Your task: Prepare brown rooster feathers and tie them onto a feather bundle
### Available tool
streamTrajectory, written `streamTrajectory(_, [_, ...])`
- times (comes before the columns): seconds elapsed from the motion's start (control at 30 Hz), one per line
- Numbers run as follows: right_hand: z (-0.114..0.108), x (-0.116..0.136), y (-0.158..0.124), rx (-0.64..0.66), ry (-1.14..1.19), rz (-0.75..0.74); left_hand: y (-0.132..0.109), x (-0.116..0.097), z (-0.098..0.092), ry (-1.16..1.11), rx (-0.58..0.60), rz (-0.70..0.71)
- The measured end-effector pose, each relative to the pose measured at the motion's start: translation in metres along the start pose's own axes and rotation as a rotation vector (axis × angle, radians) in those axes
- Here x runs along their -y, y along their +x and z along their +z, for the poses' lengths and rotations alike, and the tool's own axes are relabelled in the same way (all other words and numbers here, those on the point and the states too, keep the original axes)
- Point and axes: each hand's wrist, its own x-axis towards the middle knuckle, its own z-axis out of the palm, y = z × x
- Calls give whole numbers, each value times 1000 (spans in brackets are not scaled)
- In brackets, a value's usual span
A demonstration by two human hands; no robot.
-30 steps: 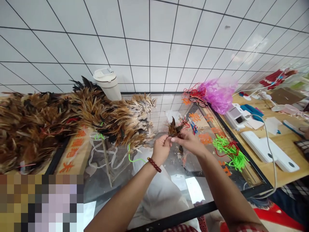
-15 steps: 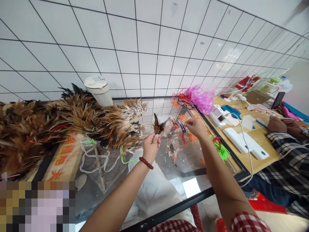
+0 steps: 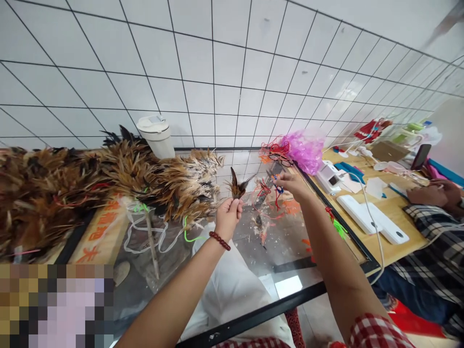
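Pinched in my left hand [image 3: 228,215] is a small bunch of dark brown feathers [image 3: 237,188], tips pointing up. The fingers of my right hand [image 3: 292,184] are closed on a small blue tool [image 3: 278,188] that looks like scissors, just above the glass table top. Red threads [image 3: 261,190] lie beside it. Feather scraps [image 3: 260,227] are on the glass below, between the two hands. A large pile of brown feathers [image 3: 126,166] spreads to the left of my left hand.
A white lidded cup [image 3: 156,137] stands behind the feathers. A pink plastic bag [image 3: 302,150] lies by the wall, with glasses nearby. White strip and a stick are at left. On the wooden table at right are white devices [image 3: 373,220], a cable and another person's hands [image 3: 431,193].
My right hand has closed on the blue tool and lifted it slightly. My left hand still holds the feathers. The whole view has shifted a little.
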Motion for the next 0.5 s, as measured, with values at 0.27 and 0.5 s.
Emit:
streamTrajectory(0.27, [-34,-36,0,-323,-17,60,4,2,-1,-27,-18,12])
streamTrajectory(0.5, [-34,-52,8,-312,-341,136,4,3,0,-18,-8,24])
